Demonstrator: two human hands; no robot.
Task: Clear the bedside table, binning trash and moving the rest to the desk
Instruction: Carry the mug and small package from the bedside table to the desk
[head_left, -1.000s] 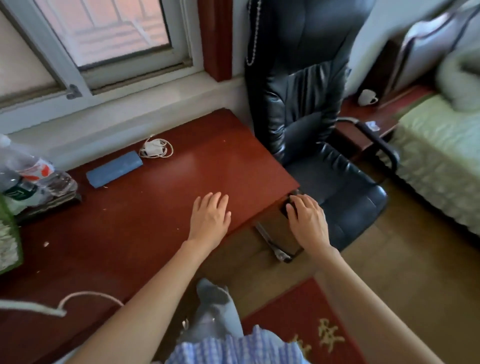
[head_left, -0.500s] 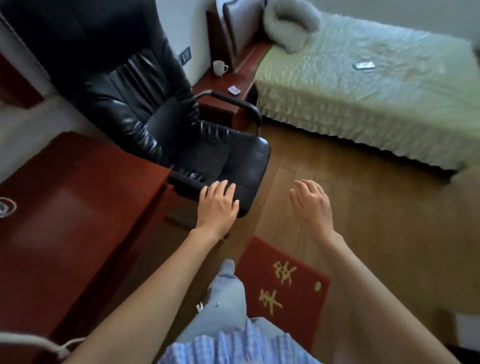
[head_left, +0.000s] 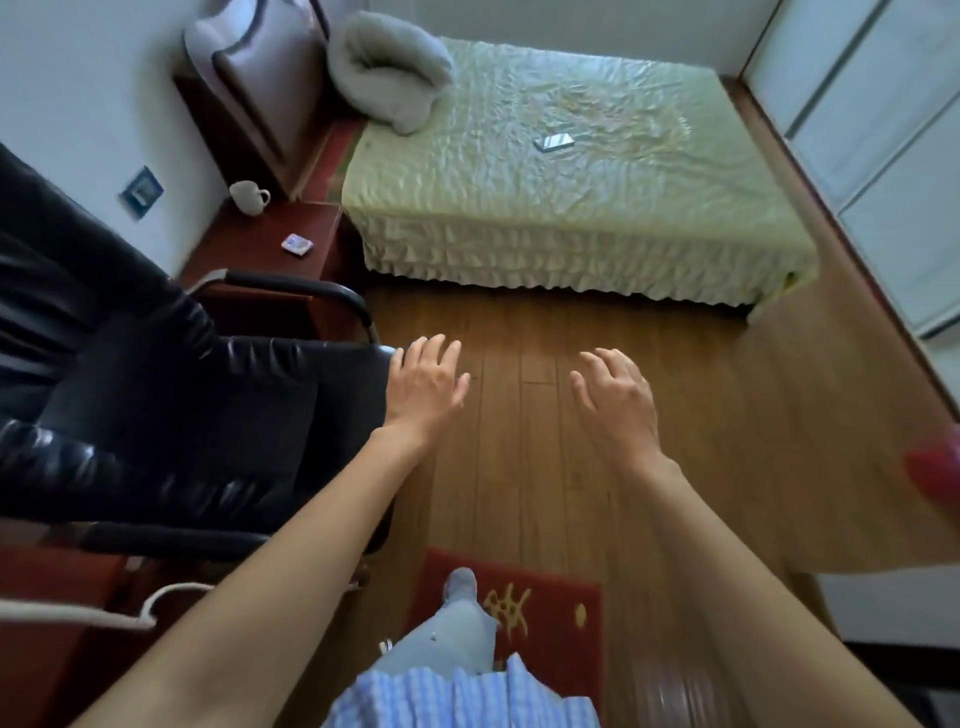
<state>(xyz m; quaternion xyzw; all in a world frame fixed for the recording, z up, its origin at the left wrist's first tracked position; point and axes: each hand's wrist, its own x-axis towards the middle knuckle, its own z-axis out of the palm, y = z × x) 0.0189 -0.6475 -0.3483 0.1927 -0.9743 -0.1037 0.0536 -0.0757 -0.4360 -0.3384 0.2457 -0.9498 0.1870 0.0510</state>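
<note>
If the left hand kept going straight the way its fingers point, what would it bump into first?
Probably nothing soon: the left hand points over bare wooden floor toward the bed, whose frilled skirt looks first in line. Depth is unclear.

The black chair (head_left: 156, 395) runs off the left edge, its armrest hiding the counter's (head_left: 249, 244) near part. The small packet (head_left: 297, 244) on it is too small to read. A red object (head_left: 935, 475) at the right edge is blurred and cropped. Near-left, the desk (head_left: 47, 675) barely shows.
</note>
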